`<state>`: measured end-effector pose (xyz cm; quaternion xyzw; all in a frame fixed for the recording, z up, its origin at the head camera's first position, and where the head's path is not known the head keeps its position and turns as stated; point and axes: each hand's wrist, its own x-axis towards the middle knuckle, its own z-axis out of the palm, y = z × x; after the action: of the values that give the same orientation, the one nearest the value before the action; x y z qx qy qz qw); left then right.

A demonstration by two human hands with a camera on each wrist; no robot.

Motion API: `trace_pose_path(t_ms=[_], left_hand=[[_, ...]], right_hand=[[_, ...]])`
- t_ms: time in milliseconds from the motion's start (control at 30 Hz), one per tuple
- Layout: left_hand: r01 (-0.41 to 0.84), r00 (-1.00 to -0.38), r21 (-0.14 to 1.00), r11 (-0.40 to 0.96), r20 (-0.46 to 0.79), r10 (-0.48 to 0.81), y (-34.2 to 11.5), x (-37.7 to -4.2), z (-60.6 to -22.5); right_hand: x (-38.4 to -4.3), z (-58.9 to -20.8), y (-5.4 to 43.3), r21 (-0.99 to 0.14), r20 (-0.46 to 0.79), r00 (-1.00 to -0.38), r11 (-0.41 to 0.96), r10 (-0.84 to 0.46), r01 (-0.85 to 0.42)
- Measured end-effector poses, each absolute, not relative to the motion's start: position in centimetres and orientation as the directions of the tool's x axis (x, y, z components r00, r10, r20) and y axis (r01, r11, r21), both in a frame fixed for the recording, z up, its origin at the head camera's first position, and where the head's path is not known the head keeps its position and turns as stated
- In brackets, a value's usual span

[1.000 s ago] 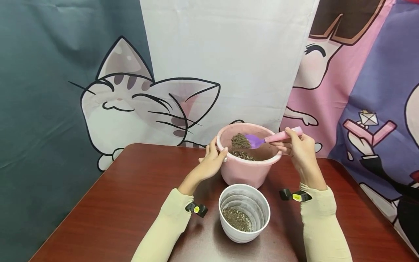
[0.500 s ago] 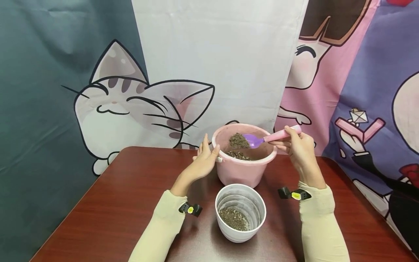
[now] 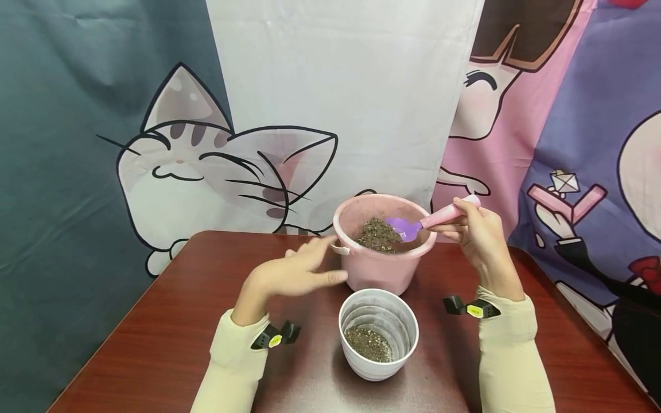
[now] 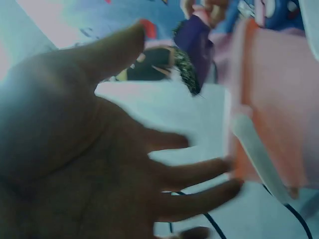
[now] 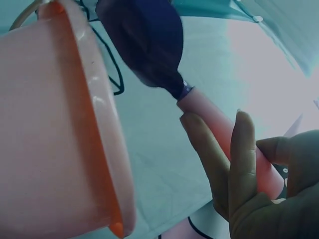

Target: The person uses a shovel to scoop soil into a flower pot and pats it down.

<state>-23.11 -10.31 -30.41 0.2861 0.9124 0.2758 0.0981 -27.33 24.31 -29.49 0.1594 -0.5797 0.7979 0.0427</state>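
Observation:
My right hand (image 3: 479,232) grips the pink handle of a small garden trowel (image 3: 405,228) with a purple blade. Dark soil sits on the blade, which is over the mouth of a pink bucket (image 3: 379,272). The right wrist view shows the underside of the trowel (image 5: 149,45) above the bucket's rim (image 5: 99,99), fingers and thumb round the handle. Beside the bucket's left side, near its white handle (image 3: 341,250), my left hand (image 3: 294,272) is spread with its fingers apart and holds nothing. Soil inside the bucket is partly hidden by the trowel load.
A white ribbed pot (image 3: 378,367) with a layer of soil (image 3: 369,344) at its bottom stands in front of the bucket. Both stand on a reddish-brown table (image 3: 206,298). Behind the table hangs a cartoon-printed cloth (image 3: 351,86).
My left hand has come off the bucket's rim and moved left and toward me. The trowel has shifted slightly right, its blade tilting a little, still with soil on it.

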Motion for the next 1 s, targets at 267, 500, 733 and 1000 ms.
trace_pose_path(t_ms=[267,500,733,1000], left_hand=[[0.505,-0.738,0.512,0.695,-0.162,0.655,-9.7,-20.8,-29.9],[0.549,-0.722,0.443,0.709,-0.176,0.669,-8.9,-20.8,-30.3],[0.528,-0.742,0.371,0.764,-0.237,0.628,-7.5,-20.7,-30.8],[0.528,-0.745,0.313,0.79,-0.277,0.607,-6.5,-21.0,-31.3]], right_hand=[[-26.4,-29.2,24.4,-0.927,0.295,-0.927,-0.306,-0.232,-0.218],[-26.1,-28.9,24.8,-0.958,0.226,-0.909,-0.247,-0.35,-0.143],[-25.8,-29.0,25.1,-0.983,0.105,-0.944,-0.174,-0.311,-0.052],[-25.8,-29.0,25.8,-0.99,0.109,-0.929,-0.125,-0.353,-0.069]])
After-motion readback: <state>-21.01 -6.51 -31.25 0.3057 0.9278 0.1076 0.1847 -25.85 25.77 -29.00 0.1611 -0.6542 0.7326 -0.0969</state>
